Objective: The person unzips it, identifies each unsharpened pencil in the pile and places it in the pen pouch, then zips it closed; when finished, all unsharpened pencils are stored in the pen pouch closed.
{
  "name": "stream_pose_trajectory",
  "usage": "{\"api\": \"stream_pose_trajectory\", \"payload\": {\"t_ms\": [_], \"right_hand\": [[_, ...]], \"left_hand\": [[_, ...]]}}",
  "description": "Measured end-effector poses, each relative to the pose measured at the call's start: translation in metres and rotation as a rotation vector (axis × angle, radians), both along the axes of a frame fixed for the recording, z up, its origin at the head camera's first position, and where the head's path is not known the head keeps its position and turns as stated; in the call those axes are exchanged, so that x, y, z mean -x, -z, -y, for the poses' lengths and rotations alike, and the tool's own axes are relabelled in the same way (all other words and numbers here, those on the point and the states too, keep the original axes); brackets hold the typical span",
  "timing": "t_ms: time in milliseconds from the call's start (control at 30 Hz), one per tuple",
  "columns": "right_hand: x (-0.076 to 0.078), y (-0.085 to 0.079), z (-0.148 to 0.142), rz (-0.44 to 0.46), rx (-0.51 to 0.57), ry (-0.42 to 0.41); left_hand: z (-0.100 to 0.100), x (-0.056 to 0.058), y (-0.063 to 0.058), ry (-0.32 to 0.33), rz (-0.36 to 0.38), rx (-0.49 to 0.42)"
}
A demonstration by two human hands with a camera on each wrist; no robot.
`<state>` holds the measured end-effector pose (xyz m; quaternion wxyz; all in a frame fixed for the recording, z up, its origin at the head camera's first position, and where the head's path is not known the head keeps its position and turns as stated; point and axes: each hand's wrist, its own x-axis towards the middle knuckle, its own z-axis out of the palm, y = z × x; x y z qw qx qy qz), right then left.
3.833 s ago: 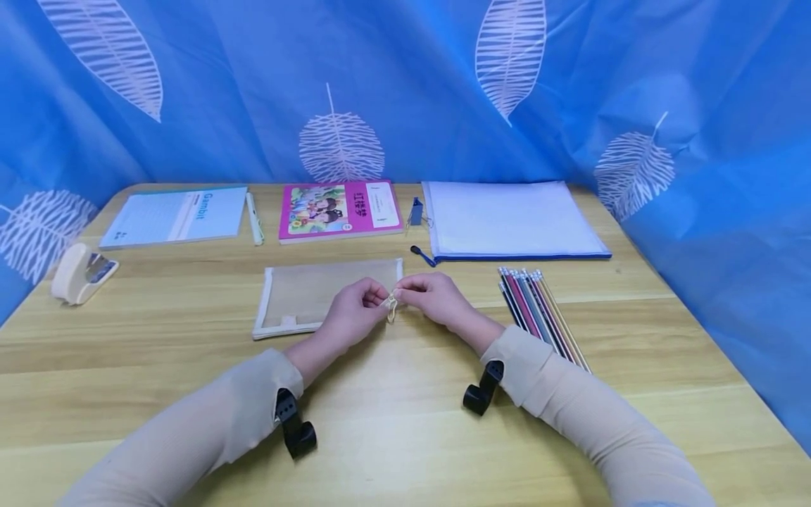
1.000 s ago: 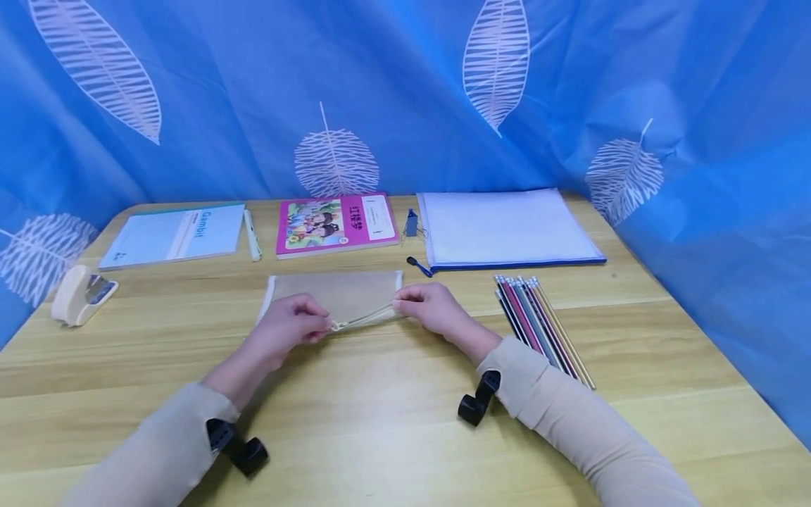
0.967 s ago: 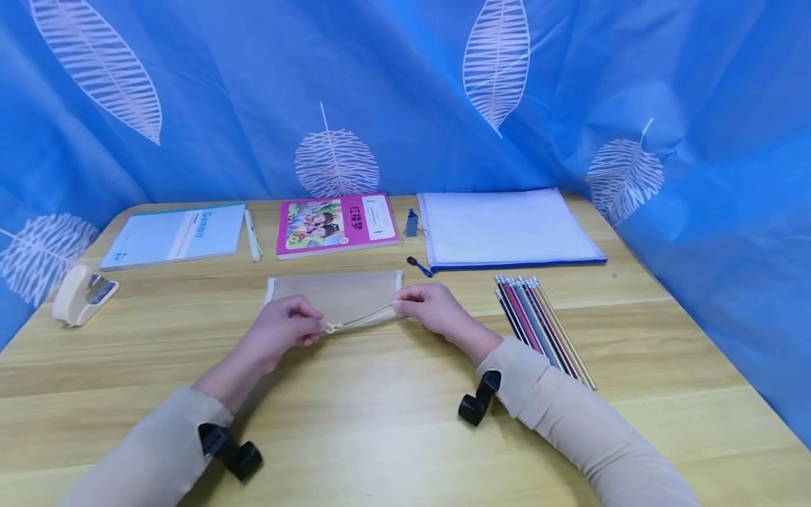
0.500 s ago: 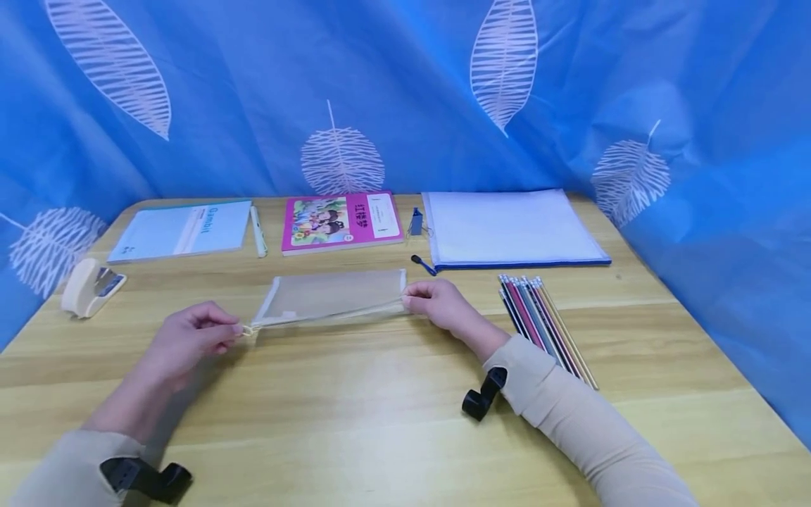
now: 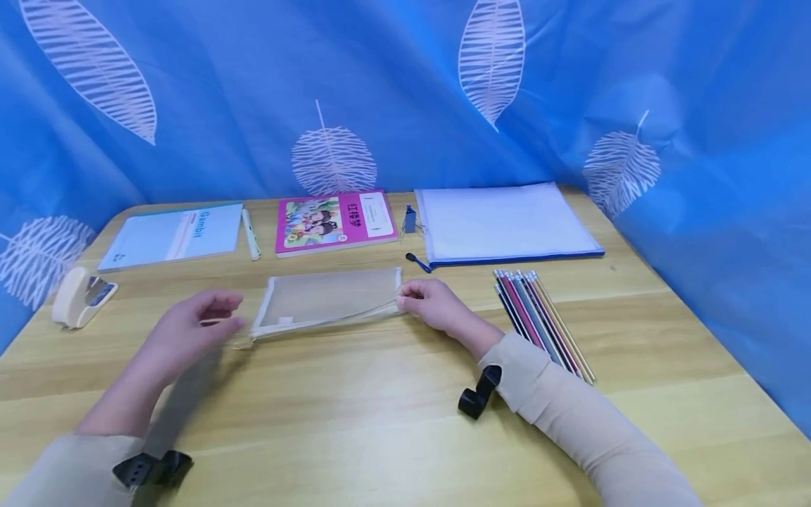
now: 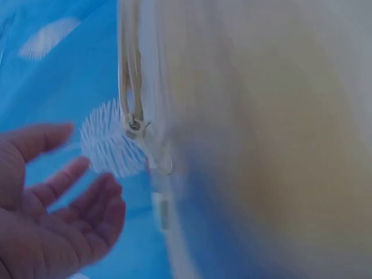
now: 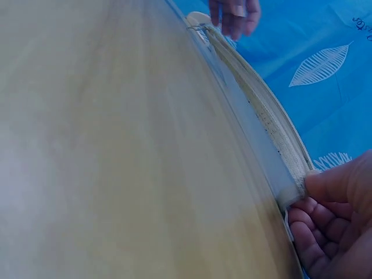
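Observation:
A translucent beige zipper pouch [image 5: 332, 290] lies on the table, its near edge unzipped along most of its length. My right hand [image 5: 436, 304] pinches the pouch's near right corner between thumb and fingers; the right wrist view shows this corner and the parted zipper [image 7: 267, 119] closely. Just off the pouch's left end, my left hand [image 5: 190, 329] hovers with relaxed, parted fingers and holds nothing. In the left wrist view the zipper slider [image 6: 135, 127] sits at that end, with a gap between it and the fingers.
Several pencils [image 5: 541, 320] lie right of the pouch. Behind are a blue notebook [image 5: 174, 236], a pen [image 5: 251, 234], a pink book [image 5: 336, 222], a binder clip [image 5: 410, 220] and a white zip folder [image 5: 507, 222] with a blue pull. A stapler [image 5: 79, 299] stands at far left.
My left hand drew the zipper pull leftward along the pouch's near edge, parting the zipper, then let go of it. My right hand stayed at the right corner.

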<state>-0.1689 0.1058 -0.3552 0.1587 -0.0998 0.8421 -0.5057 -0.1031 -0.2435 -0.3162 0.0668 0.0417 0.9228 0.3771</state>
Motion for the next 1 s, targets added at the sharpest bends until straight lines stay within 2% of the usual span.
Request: {"api": "stream_pose_trajectory", "payload": {"t_ms": [100, 200, 267, 333, 500, 633, 767, 900, 1000], "right_hand": [[-0.001, 0.001, -0.002, 0.02, 0.012, 0.01], [-0.002, 0.002, -0.003, 0.042, 0.025, 0.031], [-0.004, 0.002, -0.004, 0.044, 0.028, 0.047], [-0.005, 0.002, -0.004, 0.032, 0.027, 0.052], [-0.004, 0.0, -0.004, -0.013, 0.022, 0.032], [0.0, -0.005, 0.002, -0.019, 0.027, 0.014], [0.002, -0.014, -0.003, -0.061, -0.063, -0.03], [-0.001, -0.031, -0.036, -0.175, -0.203, -0.037], [-0.003, -0.042, -0.075, -0.224, -0.233, 0.007]], "left_hand": [[-0.023, 0.012, -0.006, 0.147, -0.051, 0.068], [-0.045, 0.024, -0.004, 0.3, -0.066, 0.101], [-0.057, 0.031, -0.002, 0.365, -0.042, 0.12], [-0.063, 0.037, 0.0, 0.396, -0.01, 0.132], [-0.064, 0.047, 0.005, 0.432, 0.047, 0.15], [-0.055, 0.051, 0.008, 0.426, 0.064, 0.119], [-0.05, 0.052, 0.011, 0.406, 0.085, 0.076], [-0.05, 0.052, 0.016, 0.396, 0.115, 0.025], [-0.051, 0.054, 0.017, 0.395, 0.107, 0.022]]}}
